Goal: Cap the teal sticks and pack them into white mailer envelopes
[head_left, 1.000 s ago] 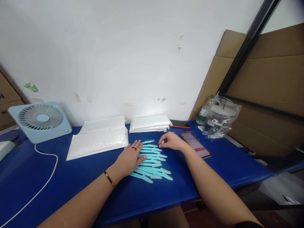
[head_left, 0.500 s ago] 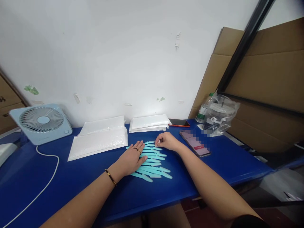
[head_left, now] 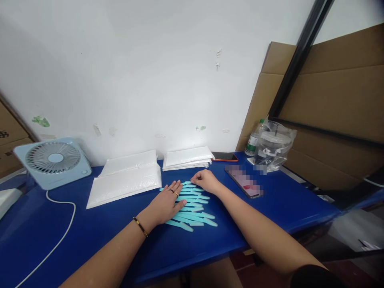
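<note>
Several turquoise eyebrow razors (head_left: 198, 216) lie side by side in a fanned row on the blue table, blade ends to the right. Across their handles my left hand (head_left: 165, 203) rests flat, fingers stretched out and a ring on one of them, hiding the handles' left part. At the far end of the row, my right hand (head_left: 206, 181) has thumb and forefinger pinched together on the farthest eyebrow razor (head_left: 187, 183), near its blade end. Its tip is partly covered by the fingers.
White padded mailers (head_left: 124, 182) lie behind on the left, with another stack (head_left: 187, 157) beside them. A blue fan (head_left: 55, 160) with a white cable stands at left. To the right are a phone (head_left: 243, 182), an orange-edged phone (head_left: 225, 156), a bottle (head_left: 252, 142) and a bagged cup (head_left: 274, 148).
My right hand has shifted slightly left along the farthest razor, its fingers still pinched. My left hand stays flat on the row. The camera view has tilted a little.
</note>
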`<state>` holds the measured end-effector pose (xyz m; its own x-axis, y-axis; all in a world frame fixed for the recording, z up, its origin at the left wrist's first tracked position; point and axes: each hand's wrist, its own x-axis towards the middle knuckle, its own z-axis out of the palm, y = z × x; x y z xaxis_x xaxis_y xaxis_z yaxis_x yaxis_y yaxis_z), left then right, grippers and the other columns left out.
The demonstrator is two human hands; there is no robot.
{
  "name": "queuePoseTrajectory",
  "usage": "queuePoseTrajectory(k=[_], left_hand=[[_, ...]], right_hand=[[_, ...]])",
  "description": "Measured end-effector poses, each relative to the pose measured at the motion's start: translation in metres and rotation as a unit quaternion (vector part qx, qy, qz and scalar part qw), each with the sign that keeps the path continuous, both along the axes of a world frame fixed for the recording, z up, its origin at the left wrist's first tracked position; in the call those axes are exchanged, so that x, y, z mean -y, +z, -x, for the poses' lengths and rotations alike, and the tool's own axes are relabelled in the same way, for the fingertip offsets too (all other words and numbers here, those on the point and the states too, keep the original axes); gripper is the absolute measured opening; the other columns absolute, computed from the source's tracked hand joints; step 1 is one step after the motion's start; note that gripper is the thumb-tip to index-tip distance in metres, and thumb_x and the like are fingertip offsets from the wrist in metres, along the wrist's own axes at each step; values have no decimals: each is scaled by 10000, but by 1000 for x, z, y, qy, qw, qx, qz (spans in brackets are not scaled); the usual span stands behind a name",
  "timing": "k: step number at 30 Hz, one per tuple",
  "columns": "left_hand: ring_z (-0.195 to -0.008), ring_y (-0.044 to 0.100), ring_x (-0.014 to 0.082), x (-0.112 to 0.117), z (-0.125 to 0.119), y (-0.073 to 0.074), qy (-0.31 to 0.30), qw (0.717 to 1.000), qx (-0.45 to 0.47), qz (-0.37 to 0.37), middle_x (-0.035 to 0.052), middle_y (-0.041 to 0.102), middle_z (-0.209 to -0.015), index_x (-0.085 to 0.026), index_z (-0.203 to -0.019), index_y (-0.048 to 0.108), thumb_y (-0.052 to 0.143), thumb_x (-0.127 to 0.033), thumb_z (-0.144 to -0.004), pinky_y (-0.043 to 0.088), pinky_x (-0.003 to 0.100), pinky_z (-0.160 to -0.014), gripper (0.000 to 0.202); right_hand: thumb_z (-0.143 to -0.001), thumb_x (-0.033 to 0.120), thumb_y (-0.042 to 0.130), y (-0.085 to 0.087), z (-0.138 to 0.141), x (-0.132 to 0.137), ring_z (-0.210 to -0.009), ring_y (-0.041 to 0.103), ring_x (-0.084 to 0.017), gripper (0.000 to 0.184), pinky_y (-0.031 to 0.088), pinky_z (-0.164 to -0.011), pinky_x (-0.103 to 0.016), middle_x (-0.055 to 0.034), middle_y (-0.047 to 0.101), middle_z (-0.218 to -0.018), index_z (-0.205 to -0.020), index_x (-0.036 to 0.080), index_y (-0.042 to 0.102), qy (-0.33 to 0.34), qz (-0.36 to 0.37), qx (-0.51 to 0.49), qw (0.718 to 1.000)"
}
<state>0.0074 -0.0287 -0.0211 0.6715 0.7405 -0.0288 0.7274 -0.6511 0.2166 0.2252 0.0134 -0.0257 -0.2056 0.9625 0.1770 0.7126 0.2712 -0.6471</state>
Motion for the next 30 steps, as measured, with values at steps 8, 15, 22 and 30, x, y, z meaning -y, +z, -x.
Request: queuePoseTrajectory(k=[8,15,22,30], left_hand=[[-1393,83,250,-2,7,7,-18,999,-3,40,112,61,-1516,-180,-1452,109,302,-707,-797,130,406,-1119,862],[-1393,18,296,0,12,20,-53,994,-43,85,134,-47,-1516,-145,-1446,-48,606,-776,-469,70,435,-1126,1334],[-1391,2,304,4,12,15,-63,994,-54,73,131,-65,-1513,-163,-1451,-21,494,-800,-579,69,439,-1121,1196],[-1386,-58,307,7,7,11,-65,993,-78,58,164,-96,-1499,-102,-1446,-11,362,-799,-682,52,463,-1112,1100]], right_hand=[[-725,270,627,6,-9,-3,-633,598,-132,162,425,-588,-222,-19,706,-710,-794,181,742,10,23,0,1000],[-755,344,590,26,-34,3,-706,588,-141,250,418,-633,-231,-31,695,-788,-870,169,726,32,22,26,999],[-575,313,732,33,-43,11,-592,576,-129,215,407,-543,-211,0,668,-646,-739,174,732,133,121,99,979],[-635,258,670,20,-32,7,-535,527,-93,156,368,-504,-185,9,650,-595,-742,161,732,180,117,52,975]])
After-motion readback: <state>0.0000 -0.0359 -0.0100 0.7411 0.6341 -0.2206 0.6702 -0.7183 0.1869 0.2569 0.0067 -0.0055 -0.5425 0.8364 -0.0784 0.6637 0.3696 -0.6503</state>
